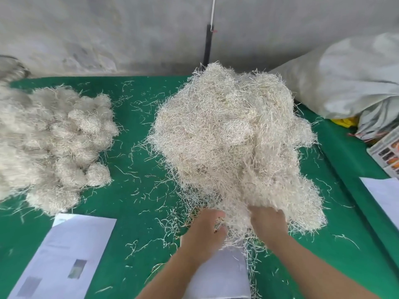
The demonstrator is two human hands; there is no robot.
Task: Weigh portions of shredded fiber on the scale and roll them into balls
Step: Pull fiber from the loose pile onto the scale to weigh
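1. Work surface: a green table cover, strewn with loose strands.
2. Main stock: a large heap of shredded fiber sits at centre-right of the cover, its near edge reaching both hands.
3. Finished goods: a cluster of rolled fiber balls lies at the left, well apart from the heap.
4. Left hand: at the near edge of the heap, fingers pushed into the fiber; fingertips hidden, so I cannot tell whether it grips anything.
5. Right hand: just beside the left, fingers buried in the heap; grip likewise cannot be told.
6. A pale flat object lies under the forearms, partly covered; whether it is the scale cannot be told.
7. Other items: a printed sheet at near left; a grey sack at far right.
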